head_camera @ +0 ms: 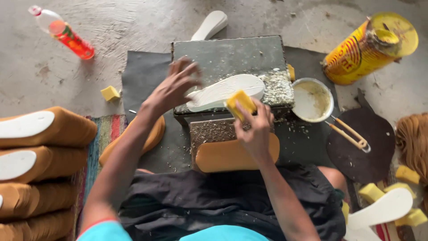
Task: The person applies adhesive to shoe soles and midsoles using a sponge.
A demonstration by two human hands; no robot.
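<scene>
A soft, light yellow sponge [241, 103] is pinched in the right hand [255, 129] over the flexible white insole [223, 91], steadied near its heel by the open left hand [173, 89] on the grey block [227, 56].

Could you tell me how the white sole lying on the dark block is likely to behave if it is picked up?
The white sole looks thin and flat, so it is probably light and somewhat bendy. Its surface seems coated where the right hand presses a yellow sponge, so it may be slippery or sticky. The left hand hovers by its heel end.
</scene>
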